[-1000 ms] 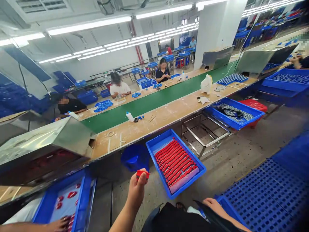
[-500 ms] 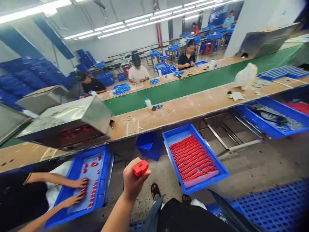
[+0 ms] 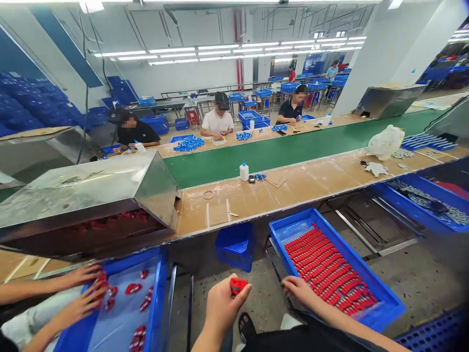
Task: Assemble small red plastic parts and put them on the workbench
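Red moulded plastic, a small blocky part (image 3: 238, 285), sits pinched at the fingertips of the left hand (image 3: 223, 308), held up in front of the person's lap and above the speckled floor. The right hand (image 3: 298, 289) lies just beside it, fingers loosely spread and holding nothing, its fingertips near the near-left rim of the blue plastic tray of red parts (image 3: 384, 313). That tray already carries many neat diagonal rows of similar red pieces, filling most of its middle and right side; a bare strip of blue shows along its far-left end, so by the look of it most of the tray is laid out and a smaller share is left to fill, with the held piece not yet among the rows.

To the left, a co-worker's two hands (image 3: 86, 288) rest among scattered red pieces in a second blue tray lined with a pale sheet (image 3: 161, 293), below the mouth of a tilted stainless-steel hood (image 3: 91, 190) under which more red pieces show. Between the two trays a small blue bin (image 3: 234, 244) stands under the worn wooden bench (image 3: 293, 183), where a white squeeze bottle (image 3: 244, 171) stands. Beyond it runs a green conveyor belt (image 3: 293, 146), with three seated people working at the far side.
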Available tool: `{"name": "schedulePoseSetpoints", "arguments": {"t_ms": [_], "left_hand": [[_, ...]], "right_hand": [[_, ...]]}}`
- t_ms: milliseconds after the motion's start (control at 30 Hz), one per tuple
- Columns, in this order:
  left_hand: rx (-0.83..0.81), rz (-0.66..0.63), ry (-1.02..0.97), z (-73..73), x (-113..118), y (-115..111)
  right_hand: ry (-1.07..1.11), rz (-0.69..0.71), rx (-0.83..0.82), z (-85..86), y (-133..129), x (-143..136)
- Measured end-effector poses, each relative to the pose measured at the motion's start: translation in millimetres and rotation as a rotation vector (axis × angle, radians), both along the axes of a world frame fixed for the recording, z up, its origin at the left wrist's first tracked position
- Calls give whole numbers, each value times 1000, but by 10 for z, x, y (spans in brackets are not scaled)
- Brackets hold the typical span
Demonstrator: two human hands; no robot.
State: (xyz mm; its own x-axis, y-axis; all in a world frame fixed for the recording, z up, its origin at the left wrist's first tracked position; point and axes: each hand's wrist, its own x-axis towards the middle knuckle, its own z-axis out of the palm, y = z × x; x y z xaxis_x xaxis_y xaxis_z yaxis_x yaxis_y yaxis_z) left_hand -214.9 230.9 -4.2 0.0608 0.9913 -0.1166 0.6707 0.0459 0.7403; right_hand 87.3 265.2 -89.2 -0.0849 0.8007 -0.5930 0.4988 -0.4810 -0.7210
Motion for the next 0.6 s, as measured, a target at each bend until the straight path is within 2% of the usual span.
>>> {"name": "schedulePoseSetpoints", "arguments": {"t_ms": [100,167,233,300,433,500,600], "left_hand": [[-70,-138,149,-89,-98,212],[-88,-215,217,-158,-145,369],[-97,-264,273,-242,-184,539],[-114,-274,307,-323,-215,727],[-163,-228,311,-427,-236,1177],[-208,-160,248,-479,-226,1419],[-336,-1,61,-639,-214,1724]], "right_hand": [[277,164,-100,115,290,-676],[464,300,-156,234,435,-1015],[577,380,-183,312,556,-1226],[616,415,-177,307,691,-1328],[621,393,-192,75,1162,-1384],[534,304,-198,-88,1543,-1385],[348,155,-158,-334,2287,-1339]]}}
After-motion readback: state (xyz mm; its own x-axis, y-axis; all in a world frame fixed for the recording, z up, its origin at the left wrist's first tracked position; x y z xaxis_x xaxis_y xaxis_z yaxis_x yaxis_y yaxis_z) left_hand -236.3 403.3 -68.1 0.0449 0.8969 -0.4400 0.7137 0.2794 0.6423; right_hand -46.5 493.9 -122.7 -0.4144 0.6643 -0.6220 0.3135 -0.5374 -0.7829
